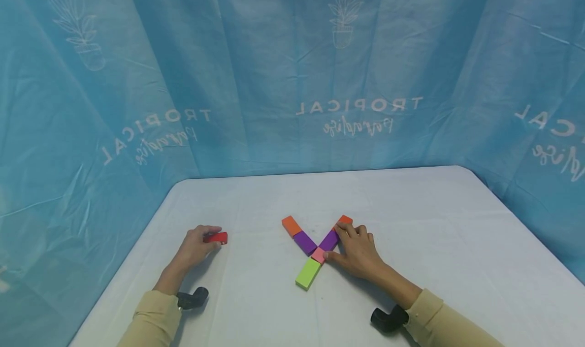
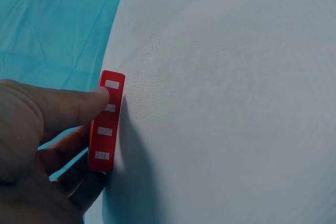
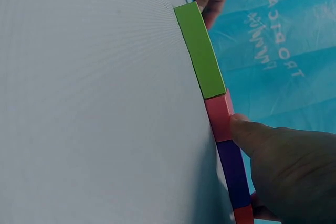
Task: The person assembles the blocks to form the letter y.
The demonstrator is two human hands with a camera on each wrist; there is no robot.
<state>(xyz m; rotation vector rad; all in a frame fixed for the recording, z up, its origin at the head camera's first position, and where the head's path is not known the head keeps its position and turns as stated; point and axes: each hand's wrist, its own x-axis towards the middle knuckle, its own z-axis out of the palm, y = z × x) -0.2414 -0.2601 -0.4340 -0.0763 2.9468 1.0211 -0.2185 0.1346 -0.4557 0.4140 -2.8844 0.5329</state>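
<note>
Between thumb and fingers, my left hand (image 1: 197, 245) pinches a red block (image 2: 106, 121) that has a row of small white rectangles on one face. Whether this block touches the table, I cannot tell. Several colored blocks form a Y on the cloth: a green block (image 1: 308, 274) as the stem, a pink block (image 1: 318, 255) at the joint, then a purple block (image 1: 305, 243) and an orange block (image 1: 291, 226) on the left arm. On the right arm lie another purple block (image 1: 329, 241) and orange block (image 1: 346, 219). My right hand (image 1: 361, 253) touches the pink block with its thumb; its fingers reach the right arm's outer blocks, partly covering them.
A white cloth (image 1: 256, 306) covers the table. Blue printed curtains (image 1: 274, 83) stand behind and along both sides. Each wrist carries a black camera mount, seen at the left wrist (image 1: 194, 298) and the right wrist (image 1: 388, 319).
</note>
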